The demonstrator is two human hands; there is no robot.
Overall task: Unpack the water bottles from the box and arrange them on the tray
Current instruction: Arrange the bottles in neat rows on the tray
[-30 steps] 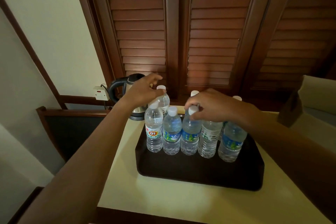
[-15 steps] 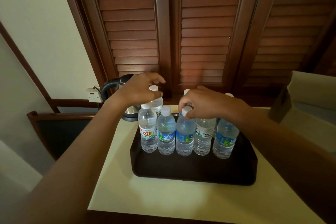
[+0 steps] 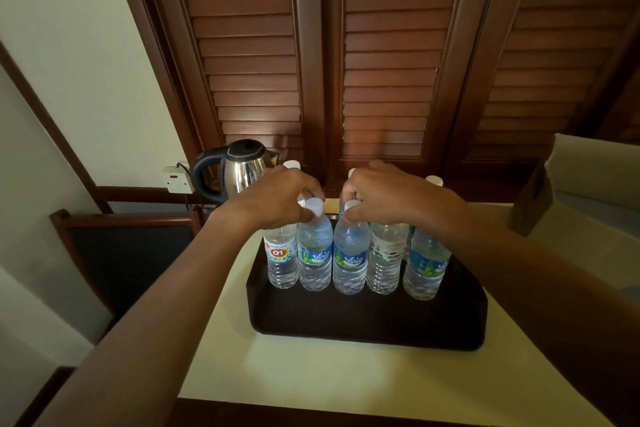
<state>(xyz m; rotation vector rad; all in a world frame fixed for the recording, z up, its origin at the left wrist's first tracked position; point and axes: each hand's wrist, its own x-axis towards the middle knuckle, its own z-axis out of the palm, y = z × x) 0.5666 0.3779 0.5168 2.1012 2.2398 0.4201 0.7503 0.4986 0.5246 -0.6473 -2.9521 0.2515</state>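
A dark tray point(image 3: 367, 326) lies on the pale tabletop point(image 3: 311, 378). Several clear water bottles stand upright in a front row on it, with more caps showing behind. My left hand point(image 3: 277, 198) grips the white cap of the second bottle from the left point(image 3: 314, 253), a blue-labelled one. My right hand point(image 3: 384, 198) pinches the cap of the middle bottle point(image 3: 350, 256) beside it. The red-labelled bottle point(image 3: 281, 255) stands at the row's left end, partly under my left hand. The cardboard box point(image 3: 588, 177) sits at the right edge, only partly visible.
A steel electric kettle point(image 3: 242, 166) with a black handle stands behind the tray's left corner, close to my left hand. A wall socket point(image 3: 178, 178) is left of it. Brown louvred shutters point(image 3: 381, 62) close off the back. A dark chair back point(image 3: 128, 253) stands left of the table.
My left hand has come forward from the rear-left bottle onto the cap of the second front bottle. My right hand stays on the middle bottle's cap. The kettle is now uncovered.
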